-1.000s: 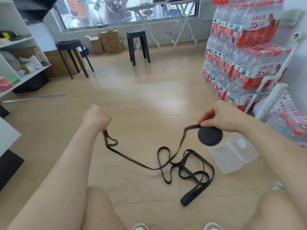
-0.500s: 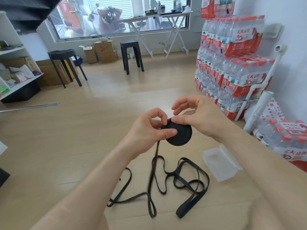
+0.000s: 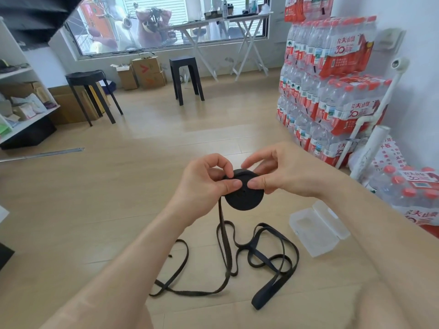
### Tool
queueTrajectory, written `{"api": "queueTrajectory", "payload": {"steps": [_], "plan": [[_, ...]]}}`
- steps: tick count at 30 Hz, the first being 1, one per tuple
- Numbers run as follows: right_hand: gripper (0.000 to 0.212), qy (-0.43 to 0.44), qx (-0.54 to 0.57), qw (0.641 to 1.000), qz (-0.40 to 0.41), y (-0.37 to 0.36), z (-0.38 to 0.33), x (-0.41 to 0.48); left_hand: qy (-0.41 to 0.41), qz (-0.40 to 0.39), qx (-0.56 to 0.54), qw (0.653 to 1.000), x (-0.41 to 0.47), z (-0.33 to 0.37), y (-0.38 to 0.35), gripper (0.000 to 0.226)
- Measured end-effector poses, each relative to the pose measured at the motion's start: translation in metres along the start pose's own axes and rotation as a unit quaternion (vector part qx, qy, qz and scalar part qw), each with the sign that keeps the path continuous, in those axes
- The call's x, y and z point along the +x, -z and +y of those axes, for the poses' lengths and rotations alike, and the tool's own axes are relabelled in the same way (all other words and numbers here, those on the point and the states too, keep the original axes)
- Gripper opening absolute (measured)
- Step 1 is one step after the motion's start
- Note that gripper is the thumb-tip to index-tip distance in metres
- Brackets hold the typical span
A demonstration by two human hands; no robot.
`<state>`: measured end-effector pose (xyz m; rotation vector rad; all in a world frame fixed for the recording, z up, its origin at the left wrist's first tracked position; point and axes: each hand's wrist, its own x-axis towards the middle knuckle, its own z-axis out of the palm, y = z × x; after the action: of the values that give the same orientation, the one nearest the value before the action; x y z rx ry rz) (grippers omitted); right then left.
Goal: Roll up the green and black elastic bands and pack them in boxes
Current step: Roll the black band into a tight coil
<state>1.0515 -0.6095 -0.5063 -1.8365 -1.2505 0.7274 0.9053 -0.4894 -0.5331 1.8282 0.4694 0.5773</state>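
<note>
Both hands met in front of the person, above the floor [image 3: 99, 210], on a flat black roll [image 3: 244, 197] of elastic band. The left hand [image 3: 204, 184] pinched the roll's left edge between thumb and forefinger; the right hand [image 3: 285, 174] pressed its thumb on the roll's face, with the other fingers spread loose behind the top. From the bottom of the roll the unwound band [image 3: 261, 257] dropped to the floor and lay there in loose, crossing loops. A clear box [image 3: 318, 230] lay open on the floor just right of the loops. No green band showed.

The step in hand looked like winding, with a good deal of band left to take up. To do it well, the right thumb would need to keep the coil flat so the turns do not slip sideways, while the left hand feeds each new turn on untwisted and under light, even pull. The crossed loops could snag, so they would want shaking out before they reach the roll.
</note>
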Motion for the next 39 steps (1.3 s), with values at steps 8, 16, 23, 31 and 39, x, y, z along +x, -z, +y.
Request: {"api": "queueTrajectory", "payload": {"steps": [8, 16, 23, 31, 39], "plan": [[0.017, 0.018, -0.170, 0.985, 0.030, -0.002, -0.001, 0.001, 0.024, -0.017, 0.010, 1.000, 0.001, 0.001, -0.003, 0.015], [0.021, 0.035, -0.185, 0.982, 0.031, -0.006, -0.002, -0.003, 0.047, 0.030, 0.029, 0.998, 0.002, 0.006, 0.004, 0.014], [0.043, 0.078, -0.078, 0.991, 0.074, -0.009, -0.006, -0.006, 0.087, 0.041, -0.052, 0.994, 0.000, 0.009, 0.010, 0.011], [0.030, 0.080, 0.023, 0.990, 0.110, -0.006, -0.003, -0.005, 0.026, 0.059, -0.060, 0.996, 0.001, 0.007, 0.015, 0.010], [0.031, 0.075, 0.082, 0.983, 0.147, -0.008, -0.001, -0.001, -0.024, 0.101, 0.019, 0.994, -0.001, 0.011, 0.012, 0.017]]}}
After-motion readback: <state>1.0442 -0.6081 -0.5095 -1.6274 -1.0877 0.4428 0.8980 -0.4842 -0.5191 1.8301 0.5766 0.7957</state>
